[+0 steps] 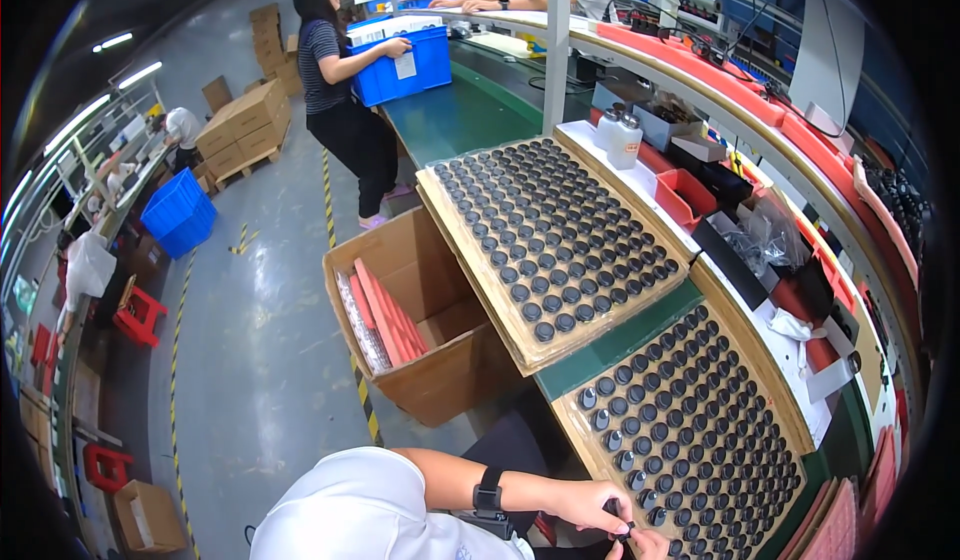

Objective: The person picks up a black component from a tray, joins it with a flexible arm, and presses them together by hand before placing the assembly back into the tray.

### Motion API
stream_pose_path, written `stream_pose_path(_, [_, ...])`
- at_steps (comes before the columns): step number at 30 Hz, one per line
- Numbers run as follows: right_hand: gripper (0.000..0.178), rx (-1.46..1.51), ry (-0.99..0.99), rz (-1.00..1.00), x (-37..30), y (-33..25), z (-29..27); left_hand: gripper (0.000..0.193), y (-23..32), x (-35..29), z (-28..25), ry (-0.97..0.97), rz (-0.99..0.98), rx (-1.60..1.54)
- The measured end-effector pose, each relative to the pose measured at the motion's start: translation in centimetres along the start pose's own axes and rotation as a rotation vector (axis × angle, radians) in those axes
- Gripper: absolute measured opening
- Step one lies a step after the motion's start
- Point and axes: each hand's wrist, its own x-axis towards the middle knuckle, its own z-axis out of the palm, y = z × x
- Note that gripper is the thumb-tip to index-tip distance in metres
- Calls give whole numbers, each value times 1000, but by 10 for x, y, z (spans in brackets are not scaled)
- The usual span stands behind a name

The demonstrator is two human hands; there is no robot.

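Factory floor (265, 355); crate label (404, 66) unreadable; left fingers (605, 522), right fingers (647, 542) clamped on black part (613, 509).

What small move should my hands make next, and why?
Probably steady the small black part with the left hand while the right hand works at it: both hands appear to meet around it, close beside the near tray of dark round pieces.

My left hand (588, 505) grips a small black piece (613, 509), my right hand (651, 544) at its lower end, beside a tan rectangular tray (572, 409) of black round-topped parts (625, 373); another person (326, 65) holds a blue plastic crate (432, 65).
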Motion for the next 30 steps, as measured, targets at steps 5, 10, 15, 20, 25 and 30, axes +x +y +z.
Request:
stream_pose_path(5, [26,29,17,14,1,2,4,28,1,-2,-2,-6,-10,10])
stream_pose_path(10, [26,31,33,43,-2,0,2,30,0,1,1,-10,-7,29])
stream_pose_path(15, [25,33,20,47,-2,1,-2,30,4,3,2,-18,-14,35])
stream_pose_path(20, [26,21,21,34,-5,4,-2,30,0,4,3,-19,-41,25])
stream_pose_path(25, [27,93,0,79,-2,3,1,25,-6,3,3,14,31,14])
stream_pose_path(30, [28,53,16,42,-2,7,5,23,-5,4,3,0,90,-33])
